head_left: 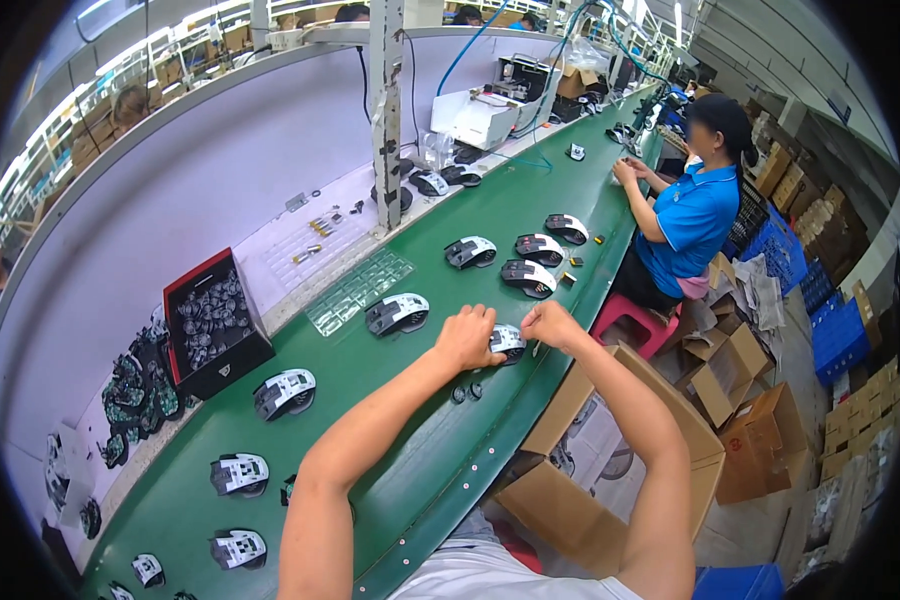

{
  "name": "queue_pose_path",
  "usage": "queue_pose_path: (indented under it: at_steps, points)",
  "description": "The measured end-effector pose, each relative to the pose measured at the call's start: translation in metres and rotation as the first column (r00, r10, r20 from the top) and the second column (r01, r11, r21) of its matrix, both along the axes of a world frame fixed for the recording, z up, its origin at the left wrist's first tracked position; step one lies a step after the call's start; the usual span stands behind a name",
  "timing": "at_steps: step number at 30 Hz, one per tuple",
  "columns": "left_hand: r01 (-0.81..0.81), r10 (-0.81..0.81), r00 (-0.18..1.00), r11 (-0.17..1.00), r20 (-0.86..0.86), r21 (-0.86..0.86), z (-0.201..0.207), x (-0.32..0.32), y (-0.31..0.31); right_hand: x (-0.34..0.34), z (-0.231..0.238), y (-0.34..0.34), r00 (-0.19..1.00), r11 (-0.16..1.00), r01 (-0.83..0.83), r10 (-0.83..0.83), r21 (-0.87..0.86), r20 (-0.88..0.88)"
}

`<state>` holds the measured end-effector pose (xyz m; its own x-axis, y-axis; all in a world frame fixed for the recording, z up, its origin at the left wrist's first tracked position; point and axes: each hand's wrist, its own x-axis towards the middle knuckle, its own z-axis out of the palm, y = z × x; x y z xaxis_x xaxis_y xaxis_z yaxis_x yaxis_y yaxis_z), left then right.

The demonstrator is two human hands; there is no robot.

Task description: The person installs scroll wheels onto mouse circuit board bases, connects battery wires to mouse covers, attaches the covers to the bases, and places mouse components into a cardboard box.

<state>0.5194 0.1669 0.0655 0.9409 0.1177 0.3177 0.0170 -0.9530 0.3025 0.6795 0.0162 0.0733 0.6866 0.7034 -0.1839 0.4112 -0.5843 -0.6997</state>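
Observation:
A white and black computer mouse (508, 345) rests on the green bench, near its front edge. My left hand (466, 338) is closed over its left side, fingers bent around the shell. Just off the mouse's right end, my right hand (552, 326) is drawn into a pinch; whatever is between those fingertips is too small to make out. Little dark ring-shaped parts (459, 394) lie on the bench below my left wrist. Beyond my hands stand several more mice, the closest being one white and black mouse (528, 279) and another mouse (398, 314) to the left.
A long green bench (390, 520) carries more mice at lower left. A red and black box (216, 322) of small dark parts stands beside a heap of circuit boards (135, 400). A clear plastic tray (360, 290) lies behind. A co-worker in blue (695, 215) sits to the right; open cartons (560, 505) stand below.

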Motion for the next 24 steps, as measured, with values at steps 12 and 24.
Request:
queue_pose_path:
  at_steps: [12,24]
  points:
    - [0.007,-0.009,1.0,0.997,-0.024,-0.077,-0.009,-0.004,0.001,-0.007,0.021,0.003,0.998,0.995,-0.02,0.026,-0.101,0.052]
    - [-0.023,0.023,1.0,0.999,0.018,-0.045,0.003,-0.001,-0.016,-0.01,0.02,-0.008,0.996,1.0,0.007,-0.008,0.004,0.087]
